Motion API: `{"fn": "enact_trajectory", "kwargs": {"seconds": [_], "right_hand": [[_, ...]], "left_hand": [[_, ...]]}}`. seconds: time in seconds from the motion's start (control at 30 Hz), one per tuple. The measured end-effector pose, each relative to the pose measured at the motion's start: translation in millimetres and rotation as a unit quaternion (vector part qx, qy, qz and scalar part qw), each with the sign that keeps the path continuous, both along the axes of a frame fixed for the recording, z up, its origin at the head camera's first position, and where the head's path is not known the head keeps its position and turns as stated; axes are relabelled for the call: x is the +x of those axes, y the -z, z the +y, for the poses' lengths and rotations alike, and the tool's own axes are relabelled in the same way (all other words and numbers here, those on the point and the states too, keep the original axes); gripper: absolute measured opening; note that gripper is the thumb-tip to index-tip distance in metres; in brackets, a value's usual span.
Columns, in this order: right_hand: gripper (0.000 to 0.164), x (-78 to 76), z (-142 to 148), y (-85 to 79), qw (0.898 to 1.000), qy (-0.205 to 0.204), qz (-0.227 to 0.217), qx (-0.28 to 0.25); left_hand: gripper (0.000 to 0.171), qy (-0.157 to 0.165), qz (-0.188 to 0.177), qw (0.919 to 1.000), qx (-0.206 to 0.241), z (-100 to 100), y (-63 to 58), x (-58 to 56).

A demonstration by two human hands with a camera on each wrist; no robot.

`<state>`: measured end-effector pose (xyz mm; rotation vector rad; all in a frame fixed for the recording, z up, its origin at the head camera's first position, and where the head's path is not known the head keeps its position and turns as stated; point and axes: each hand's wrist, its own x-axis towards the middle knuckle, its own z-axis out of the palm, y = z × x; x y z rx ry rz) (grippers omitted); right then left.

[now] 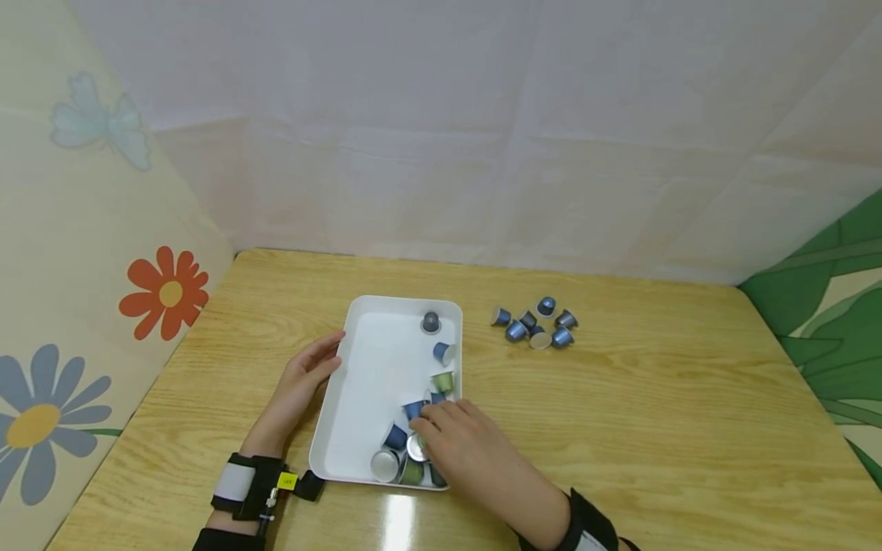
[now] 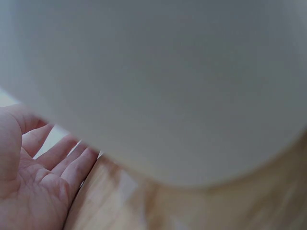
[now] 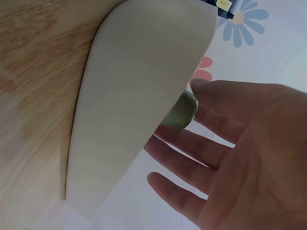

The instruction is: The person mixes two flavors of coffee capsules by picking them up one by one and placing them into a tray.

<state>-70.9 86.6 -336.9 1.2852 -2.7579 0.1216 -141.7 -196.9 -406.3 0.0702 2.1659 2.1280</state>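
A white tray (image 1: 372, 367) stands on the table with several coffee capsules in it, mostly along its right side and near end. My left hand (image 1: 299, 390) touches the tray's left wall from outside, and its fingers look loosely extended in the left wrist view. Over the tray's right rim reaches my right hand (image 1: 472, 451). A green coffee capsule (image 3: 181, 111) shows above the rim, pinched between that hand's thumb and fingers. Close by lie a blue capsule (image 1: 395, 437) and one with its silver lid up (image 1: 384, 464). The right hand hides part of the pile.
Several blue and dark capsules (image 1: 515, 330) lie in a loose group on the wooden table (image 1: 654, 398), right of the tray. Inside the tray's far end sits a dark grey capsule (image 1: 430, 322). A white sheet (image 1: 482, 153) hangs behind the table.
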Motion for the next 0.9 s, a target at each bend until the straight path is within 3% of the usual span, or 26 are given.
{"fn": "enact_trajectory", "kwargs": {"seconds": [0.3,0.47,0.7,0.9], "right_hand": [[0.034,-4.9,4,-8.0,1.0,0.015,-0.013,-0.01],[0.035,-13.8,14,-11.4,0.999,0.023,-0.006,-0.041],[0.035,-37.4,44,-19.4,0.991,0.052,0.041,-0.118],[0.031,-61.8,67,-17.7,0.987,0.093,0.037,-0.127]], "left_hand": [[0.047,-0.001,0.002,1.0,0.004,0,0.3,-0.3],[0.047,0.0,0.005,1.0,0.001,1,-0.4,-0.1],[0.048,0.0,-0.002,1.0,0.009,2,-0.7,-0.5],[0.048,0.0,0.001,1.0,-0.004,1,-1.2,-0.2]]}}
